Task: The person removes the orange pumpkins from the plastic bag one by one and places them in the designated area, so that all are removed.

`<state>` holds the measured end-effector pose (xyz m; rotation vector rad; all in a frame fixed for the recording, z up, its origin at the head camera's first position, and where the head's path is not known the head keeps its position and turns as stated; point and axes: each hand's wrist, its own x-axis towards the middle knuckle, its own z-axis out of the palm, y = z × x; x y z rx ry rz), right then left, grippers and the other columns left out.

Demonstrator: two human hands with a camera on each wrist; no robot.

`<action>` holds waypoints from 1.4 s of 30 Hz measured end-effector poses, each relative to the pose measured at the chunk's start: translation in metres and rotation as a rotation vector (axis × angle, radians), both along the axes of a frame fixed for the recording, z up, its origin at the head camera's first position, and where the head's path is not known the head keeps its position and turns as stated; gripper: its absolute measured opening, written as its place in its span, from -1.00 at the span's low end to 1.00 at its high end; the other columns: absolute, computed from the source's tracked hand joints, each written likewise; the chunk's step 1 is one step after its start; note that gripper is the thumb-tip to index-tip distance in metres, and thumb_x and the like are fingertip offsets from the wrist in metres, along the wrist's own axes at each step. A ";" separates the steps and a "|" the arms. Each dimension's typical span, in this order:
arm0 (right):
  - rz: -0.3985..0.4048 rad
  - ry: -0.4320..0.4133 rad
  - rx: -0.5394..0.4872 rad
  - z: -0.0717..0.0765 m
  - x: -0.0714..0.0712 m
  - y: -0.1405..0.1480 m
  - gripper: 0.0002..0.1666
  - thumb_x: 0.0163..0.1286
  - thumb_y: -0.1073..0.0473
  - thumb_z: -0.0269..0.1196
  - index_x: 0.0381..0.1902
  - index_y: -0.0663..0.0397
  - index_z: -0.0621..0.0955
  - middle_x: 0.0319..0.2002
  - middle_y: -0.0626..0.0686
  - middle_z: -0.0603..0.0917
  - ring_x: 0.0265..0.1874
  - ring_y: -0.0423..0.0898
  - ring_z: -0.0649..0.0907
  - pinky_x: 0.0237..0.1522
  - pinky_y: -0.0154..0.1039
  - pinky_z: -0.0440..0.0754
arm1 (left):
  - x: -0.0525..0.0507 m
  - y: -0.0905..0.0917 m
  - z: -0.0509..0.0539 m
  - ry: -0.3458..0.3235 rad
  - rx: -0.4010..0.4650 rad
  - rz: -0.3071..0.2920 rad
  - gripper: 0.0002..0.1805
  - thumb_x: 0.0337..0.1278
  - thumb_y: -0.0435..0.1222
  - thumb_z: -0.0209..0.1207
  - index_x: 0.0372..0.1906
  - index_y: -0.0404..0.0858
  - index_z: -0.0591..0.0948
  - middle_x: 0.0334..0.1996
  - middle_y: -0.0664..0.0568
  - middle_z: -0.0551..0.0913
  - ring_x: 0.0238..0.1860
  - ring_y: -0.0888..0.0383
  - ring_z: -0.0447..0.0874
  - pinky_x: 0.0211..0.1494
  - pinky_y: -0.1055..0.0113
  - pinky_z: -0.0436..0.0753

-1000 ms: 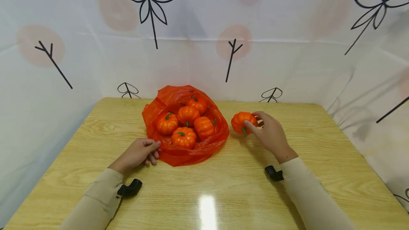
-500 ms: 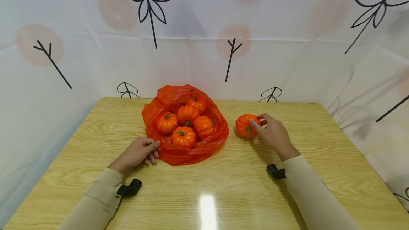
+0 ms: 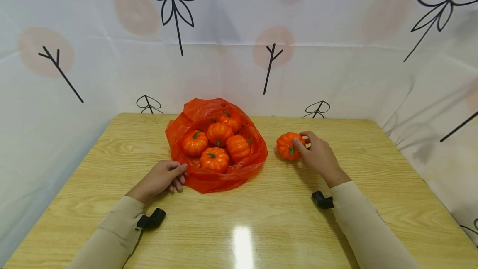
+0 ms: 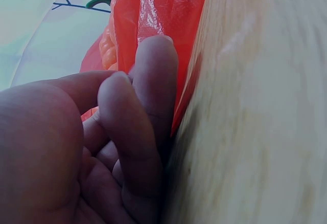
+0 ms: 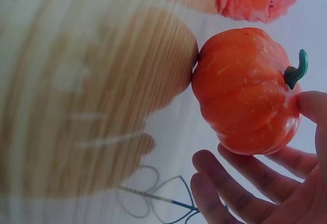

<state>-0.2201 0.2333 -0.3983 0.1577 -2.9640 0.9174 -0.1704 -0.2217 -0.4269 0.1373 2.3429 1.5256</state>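
Observation:
On the table, a red plastic bag (image 3: 218, 184) lies spread with its mouth up and several small orange toy pumpkins (image 3: 214, 160) inside. My left hand (image 3: 162, 176) pinches the bag's near left edge between thumb and fingers; in the left wrist view, the fingers (image 4: 156, 81) partly hide that contact. Right of the bag, my right hand (image 3: 320, 157) grips one more orange pumpkin (image 3: 288, 146) by its right side, thumb near the green stem. The right wrist view shows this pumpkin (image 5: 245, 91) touching the tabletop, with the thumb on one side and fingers on the other.
A light wooden table (image 3: 209, 231) bears everything. White fabric (image 3: 231, 69) printed with dark plant drawings rises behind and at both sides. A black device (image 3: 152, 219) sits on the left cuff, another black device (image 3: 322, 200) on the right.
My right hand has moved the pumpkin a little to the right, away from the bag, and down to the table. The left hand and the bag have stayed in place.

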 end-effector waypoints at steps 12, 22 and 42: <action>0.010 -0.006 0.006 0.000 -0.001 0.000 -0.17 0.52 -0.33 0.01 0.41 0.21 0.32 0.21 0.38 0.56 0.08 0.25 0.63 0.07 0.17 0.62 | 0.000 0.000 -0.001 0.001 -0.014 0.008 -0.51 0.50 -0.01 0.05 -0.36 -0.36 0.62 -0.49 0.01 0.65 -0.55 0.16 0.68 -0.53 0.37 0.61; 0.009 -0.007 0.018 -0.001 0.000 0.002 -0.16 0.54 -0.33 -0.03 0.41 0.26 0.31 0.19 0.41 0.56 0.10 0.28 0.61 0.09 0.20 0.60 | -0.001 0.001 -0.001 -0.009 -0.012 0.016 -0.51 0.49 0.00 0.05 -0.37 -0.35 0.62 -0.50 0.02 0.65 -0.56 0.16 0.68 -0.53 0.37 0.61; -0.004 -0.063 0.074 -0.001 -0.001 0.005 -0.24 0.59 -0.28 -0.10 0.27 0.31 0.44 -0.16 0.28 0.69 -0.33 0.05 0.62 -0.30 -0.13 0.57 | 0.000 0.002 0.001 -0.004 -0.008 0.017 -0.53 0.49 -0.02 0.06 -0.35 -0.36 0.63 -0.48 0.01 0.64 -0.55 0.15 0.69 -0.54 0.38 0.61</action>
